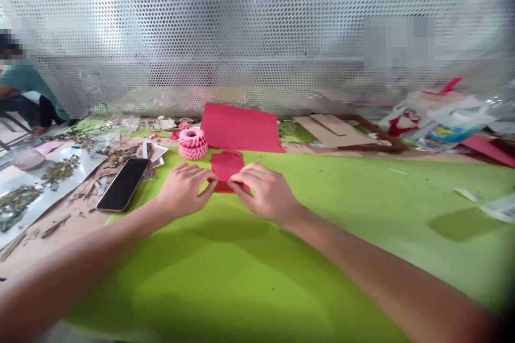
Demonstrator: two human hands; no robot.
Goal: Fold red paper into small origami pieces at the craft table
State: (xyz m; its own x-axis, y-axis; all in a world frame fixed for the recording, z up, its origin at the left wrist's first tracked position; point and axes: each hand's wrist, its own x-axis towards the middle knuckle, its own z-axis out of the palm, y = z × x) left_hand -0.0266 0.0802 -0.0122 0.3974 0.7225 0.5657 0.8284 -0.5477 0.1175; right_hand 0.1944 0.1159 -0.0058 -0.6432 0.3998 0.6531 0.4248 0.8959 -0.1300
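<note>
Red paper (227,165), a small piece, lies at the far edge of the green cover (233,289) on our worktop, and we pinch its near side between thumb and fingers of the left hand (185,188) and of the right hand (265,190), the two sets of fingertips near each other but apart. Beyond that far edge we have a larger red sheet (243,127), with a pink pleated paper ring (193,144) to its left, while a dark-screened smartphone (124,185) lies by the cover's left edge and a perforated metal screen (241,27) stands behind.
</note>
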